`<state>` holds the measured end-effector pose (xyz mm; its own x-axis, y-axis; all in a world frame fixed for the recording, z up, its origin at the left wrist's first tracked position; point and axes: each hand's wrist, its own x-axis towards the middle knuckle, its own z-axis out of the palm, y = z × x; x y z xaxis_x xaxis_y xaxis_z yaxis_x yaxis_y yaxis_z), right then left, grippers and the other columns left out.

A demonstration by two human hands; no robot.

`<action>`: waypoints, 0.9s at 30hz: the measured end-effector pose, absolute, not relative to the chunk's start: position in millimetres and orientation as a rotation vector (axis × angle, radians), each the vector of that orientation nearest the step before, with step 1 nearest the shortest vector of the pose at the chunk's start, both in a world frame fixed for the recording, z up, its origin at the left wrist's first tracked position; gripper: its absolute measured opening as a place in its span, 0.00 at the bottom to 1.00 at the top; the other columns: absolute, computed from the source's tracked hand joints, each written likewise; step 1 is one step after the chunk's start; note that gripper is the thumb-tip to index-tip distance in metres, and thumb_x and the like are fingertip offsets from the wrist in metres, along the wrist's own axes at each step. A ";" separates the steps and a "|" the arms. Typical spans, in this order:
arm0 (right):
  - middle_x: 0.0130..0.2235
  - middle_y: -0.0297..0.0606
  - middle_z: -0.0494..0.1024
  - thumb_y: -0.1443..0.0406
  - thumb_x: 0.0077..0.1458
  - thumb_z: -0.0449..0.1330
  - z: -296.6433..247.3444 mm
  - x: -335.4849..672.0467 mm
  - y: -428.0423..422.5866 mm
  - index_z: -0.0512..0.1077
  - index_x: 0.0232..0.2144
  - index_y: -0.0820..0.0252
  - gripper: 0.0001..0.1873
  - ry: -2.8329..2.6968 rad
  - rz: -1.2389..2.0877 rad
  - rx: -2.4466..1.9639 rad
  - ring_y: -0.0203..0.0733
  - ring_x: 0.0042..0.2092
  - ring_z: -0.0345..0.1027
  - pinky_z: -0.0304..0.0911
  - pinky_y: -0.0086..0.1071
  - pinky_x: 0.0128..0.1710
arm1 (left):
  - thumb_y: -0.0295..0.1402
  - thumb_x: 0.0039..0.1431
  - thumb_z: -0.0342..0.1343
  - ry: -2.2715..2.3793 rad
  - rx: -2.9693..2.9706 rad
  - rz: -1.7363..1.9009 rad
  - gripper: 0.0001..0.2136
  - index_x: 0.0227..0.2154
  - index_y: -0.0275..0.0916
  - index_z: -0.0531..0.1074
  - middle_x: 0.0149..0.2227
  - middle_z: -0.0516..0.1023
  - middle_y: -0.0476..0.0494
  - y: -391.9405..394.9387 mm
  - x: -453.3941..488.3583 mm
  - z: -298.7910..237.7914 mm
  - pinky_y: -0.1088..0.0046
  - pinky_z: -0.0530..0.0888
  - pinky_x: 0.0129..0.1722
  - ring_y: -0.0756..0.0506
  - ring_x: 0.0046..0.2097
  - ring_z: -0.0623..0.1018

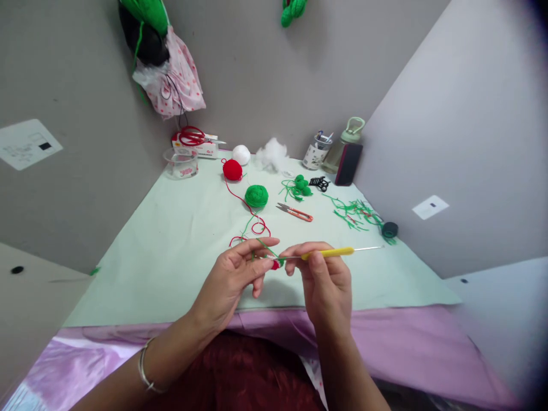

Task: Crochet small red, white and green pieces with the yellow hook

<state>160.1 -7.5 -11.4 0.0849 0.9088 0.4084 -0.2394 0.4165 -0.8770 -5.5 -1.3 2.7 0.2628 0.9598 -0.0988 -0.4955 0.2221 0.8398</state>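
Observation:
My right hand [327,279] is closed round the yellow handle of a crochet hook [331,253], a metal tip showing at either end. In my left hand [235,271] a small red and green crochet piece [276,264] is pinched between thumb and fingers. The hook's left tip meets this piece; whether it passes through a stitch I cannot tell. Green yarn runs over the left fingers. Beyond the hands sit a green yarn ball [256,196] and a red yarn ball [232,170], whose red strand curls down close to my left hand.
Orange thread snips [295,212] lie past my hands. Green yarn scraps [357,214] and a dark round roll [389,230] are at right. Farther back stand white stuffing [273,155], a pen cup [317,153], a bottle [349,142], a phone [349,164] and a clear tub [181,164].

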 end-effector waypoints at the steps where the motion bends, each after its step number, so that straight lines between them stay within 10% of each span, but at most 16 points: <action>1: 0.38 0.35 0.85 0.62 0.72 0.56 -10.7 160.5 -8.5 0.81 0.40 0.54 0.13 -1.194 0.959 -0.729 0.34 0.33 0.78 0.74 0.29 0.35 | 0.33 0.56 0.72 0.731 0.794 1.139 0.12 0.44 0.42 0.86 0.35 0.77 0.50 -1.4 -5.7 3.1 0.82 0.67 0.21 0.59 0.21 0.68; 14: 0.44 0.47 0.86 0.69 0.71 0.55 -14.0 156.5 -19.9 0.74 0.50 0.58 0.11 -1.836 -0.072 -0.796 0.44 0.44 0.83 0.79 0.36 0.40 | 0.35 0.57 0.72 0.877 0.920 1.280 0.15 0.48 0.45 0.83 0.33 0.71 0.54 -6.3 -4.4 -7.3 0.83 0.65 0.22 0.59 0.24 0.66; 27: 0.43 0.40 0.85 0.75 0.68 0.53 -17.6 160.8 -22.4 0.75 0.50 0.54 0.17 -1.659 0.296 -0.769 0.44 0.43 0.82 0.78 0.39 0.42 | 0.35 0.58 0.71 0.911 0.931 1.290 0.13 0.46 0.42 0.84 0.28 0.71 0.53 -7.8 -6.4 -1.1 0.79 0.62 0.23 0.56 0.24 0.63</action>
